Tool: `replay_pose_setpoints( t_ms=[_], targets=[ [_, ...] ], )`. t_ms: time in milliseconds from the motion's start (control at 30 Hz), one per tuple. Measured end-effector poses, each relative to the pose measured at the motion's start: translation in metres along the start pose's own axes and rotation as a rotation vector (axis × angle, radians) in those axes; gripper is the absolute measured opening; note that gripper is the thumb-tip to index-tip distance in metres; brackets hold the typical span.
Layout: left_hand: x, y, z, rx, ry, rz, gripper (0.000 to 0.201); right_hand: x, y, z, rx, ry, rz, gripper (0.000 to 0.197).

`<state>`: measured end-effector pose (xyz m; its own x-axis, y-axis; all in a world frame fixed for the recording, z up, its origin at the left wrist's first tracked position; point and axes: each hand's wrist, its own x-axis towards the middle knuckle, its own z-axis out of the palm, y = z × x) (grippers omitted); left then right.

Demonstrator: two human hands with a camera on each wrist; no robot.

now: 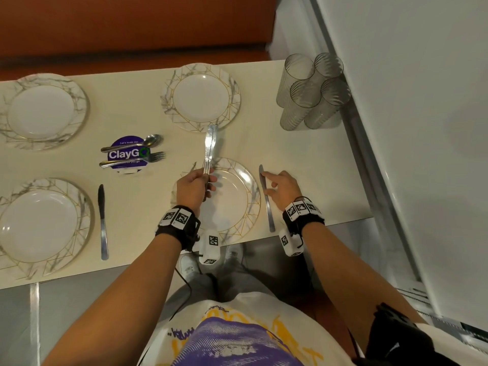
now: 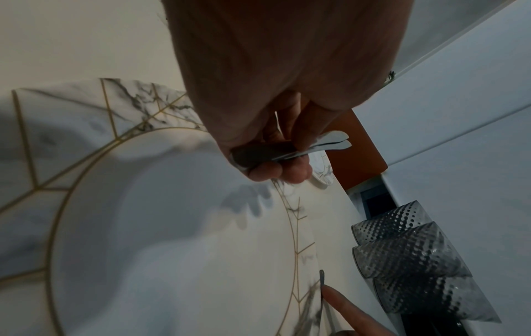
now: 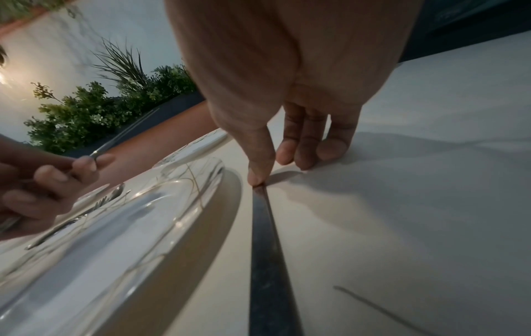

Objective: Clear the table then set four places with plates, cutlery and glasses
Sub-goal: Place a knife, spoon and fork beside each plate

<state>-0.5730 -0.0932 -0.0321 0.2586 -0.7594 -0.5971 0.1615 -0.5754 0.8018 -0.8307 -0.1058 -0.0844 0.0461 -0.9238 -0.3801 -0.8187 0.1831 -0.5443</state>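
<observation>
My left hand (image 1: 204, 182) (image 2: 276, 159) grips two table knives (image 1: 210, 147) (image 2: 324, 143) by the handles, blades pointing away, above the near marble-rimmed plate (image 1: 248, 207) (image 2: 120, 227). To the right of that plate a third knife (image 1: 266, 199) (image 3: 267, 250) lies on the table. My right hand (image 1: 272, 182) (image 3: 287, 159) rests on it with fingers extended, one fingertip (image 3: 257, 177) pressing the blade end. Three more plates sit at far middle (image 1: 232, 101), far left (image 1: 76, 101) and near left (image 1: 84, 220). A knife (image 1: 103, 220) lies right of the near-left plate.
Spoons (image 1: 142, 142) and forks (image 1: 137, 159) lie across a purple ClayGo sticker (image 1: 126, 154) in the table's middle. Several ribbed clear glasses (image 1: 311, 93) (image 2: 402, 257) cluster at the far right corner by the white wall. An orange bench runs behind the table.
</observation>
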Motion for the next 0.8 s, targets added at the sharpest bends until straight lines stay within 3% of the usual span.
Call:
replay_pose_setpoints(
  t_ms=[200,400,633,800],
  targets=[
    [0.000,-0.001,-0.001,-0.032,-0.027,-0.023,0.028,0.000,-0.001,-0.002,0.040,0.024,-0.022,0.053],
    [-0.002,0.004,-0.002,0.010,-0.068,-0.016,0.024,0.010,-0.021,-0.016,0.152,0.164,-0.034,0.034],
    [0.002,0.020,-0.017,0.104,-0.148,0.103,0.025,0.043,-0.111,-0.037,0.410,0.229,-0.073,0.026],
    [0.012,0.038,-0.044,0.140,-0.206,0.114,0.027,0.065,-0.183,-0.047,0.538,0.108,-0.061,0.036]
  ],
)
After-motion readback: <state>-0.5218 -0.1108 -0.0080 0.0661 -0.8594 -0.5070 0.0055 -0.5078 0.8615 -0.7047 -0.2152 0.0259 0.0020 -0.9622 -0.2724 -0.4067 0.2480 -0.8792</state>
